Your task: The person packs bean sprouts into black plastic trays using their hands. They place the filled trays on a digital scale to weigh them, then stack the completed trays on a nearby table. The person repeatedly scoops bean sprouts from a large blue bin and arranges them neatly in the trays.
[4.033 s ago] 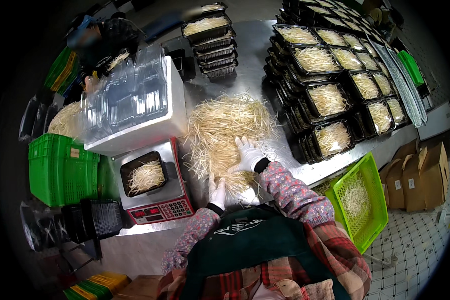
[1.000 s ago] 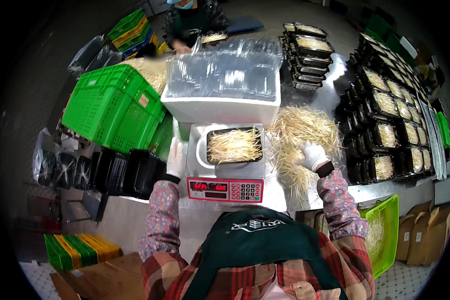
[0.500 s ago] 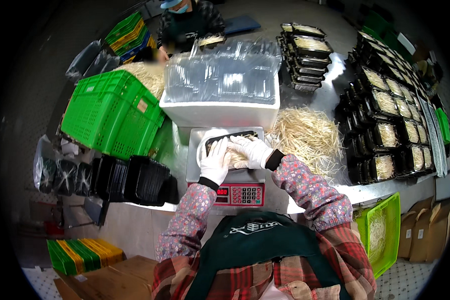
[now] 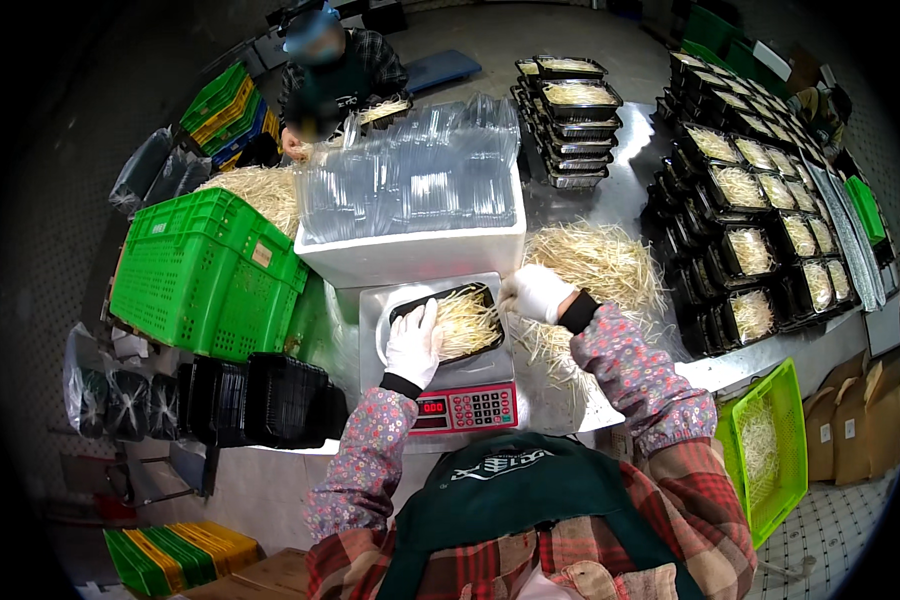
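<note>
A black plastic tray [image 4: 483,345] heaped with pale, thin sprouts [image 4: 467,322] rests tilted over a white round piece on the pan of a red-fronted weighing scale [image 4: 467,408]. Across the tray's left part lies my left hand [image 4: 413,345], white-gloved, its fingers stretched out over the rim and the sprouts. My right hand [image 4: 536,293], gloved too, is just beyond the tray's right edge with fingers pinched together. What they hold, if anything, I cannot make out. Beside it spreads a loose pile of sprouts [image 4: 600,265] on the metal table.
Behind the scale stands a white foam box [image 4: 410,262] of clear lids [image 4: 410,180]. Left are a green crate [image 4: 205,275] and stacked empty black trays [image 4: 280,395]. Filled trays [image 4: 740,240] fill the right side. A co-worker [image 4: 335,75] handles sprouts across the table.
My right hand has left the tray and moved right, beside the loose pile. The left hand stays on the tray, whose sprouts now show. The whole view has shifted slightly.
</note>
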Available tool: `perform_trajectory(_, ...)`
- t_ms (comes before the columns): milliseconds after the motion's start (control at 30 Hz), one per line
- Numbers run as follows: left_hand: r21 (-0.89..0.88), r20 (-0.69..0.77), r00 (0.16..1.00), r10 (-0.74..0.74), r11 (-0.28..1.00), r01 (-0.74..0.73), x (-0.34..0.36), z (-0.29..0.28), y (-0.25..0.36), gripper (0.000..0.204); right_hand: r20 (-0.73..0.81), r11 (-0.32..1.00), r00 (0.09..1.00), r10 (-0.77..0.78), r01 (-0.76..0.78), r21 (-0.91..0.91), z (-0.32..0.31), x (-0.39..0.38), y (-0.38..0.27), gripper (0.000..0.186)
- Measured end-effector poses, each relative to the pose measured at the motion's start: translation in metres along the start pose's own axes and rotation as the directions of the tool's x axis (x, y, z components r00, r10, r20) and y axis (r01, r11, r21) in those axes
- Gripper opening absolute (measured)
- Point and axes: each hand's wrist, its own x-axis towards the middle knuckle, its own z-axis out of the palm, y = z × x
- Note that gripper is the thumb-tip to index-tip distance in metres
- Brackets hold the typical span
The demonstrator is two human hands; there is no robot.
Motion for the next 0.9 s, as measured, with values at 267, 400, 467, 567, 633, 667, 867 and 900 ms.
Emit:
perform_trajectory(267, -0.86, -0.222, 0.876, -0.427, 0.509, 0.03, -0.015, -0.005, -0.006, 0.048, -0.199, 0.703, 0.979, -0.033, 0.164, 0.692, -0.03, 0.008, -0.045, 0.015)
perform_trajectory(400, -0.975, -0.093, 0.79, -0.607, 0.216, 0.051, -0.028, -0.013, -0.014, 0.048, -0.103, 0.973, 0.994, -0.043, 0.065, 0.222, 0.021, 0.023, -0.057, 0.021)
perform_trajectory(467, -0.943, -0.124, 0.818, -0.562, 0.323, 0.079, -0.043, -0.011, -0.022, 0.053, -0.189, 0.979, 0.972, -0.138, 0.163, 0.125, 0.033, 0.018, -0.049, 0.021)
perform_trajectory(567, -0.695, -0.16, 0.906, -0.393, 0.697, 0.179, -0.04, -0.021, -0.004, 0.069, -0.372, 0.923, 0.926, -0.06, 0.194, 0.333, 0.037, 0.012, -0.039, 0.035)
perform_trajectory(633, -0.365, -0.138, 0.965, -0.222, 0.917, 0.159, -0.021, -0.024, 0.015, 0.067, -0.522, 0.95, 0.844, -0.123, 0.252, 0.183, 0.064, 0.017, -0.03, 0.04)
perform_trajectory(667, -0.223, -0.118, 0.986, -0.12, 0.971, 0.092, -0.012, -0.023, 0.02, 0.065, -0.523, 0.962, 0.834, -0.176, 0.258, 0.087, 0.071, 0.019, -0.045, 0.047)
perform_trajectory(867, 0.043, 0.123, 0.991, -0.047, 0.998, 0.042, 0.01, 0.012, 0.009, 0.049, -0.201, 0.991, 0.975, 0.092, -0.069, 0.118, 0.104, 0.026, -0.068, 0.045)
perform_trajectory(900, 0.014, 0.156, 0.987, -0.037, 0.999, 0.035, 0.017, 0.01, 0.006, 0.048, -0.14, 0.979, 0.978, 0.158, -0.136, 0.151, 0.097, 0.031, -0.069, 0.041)
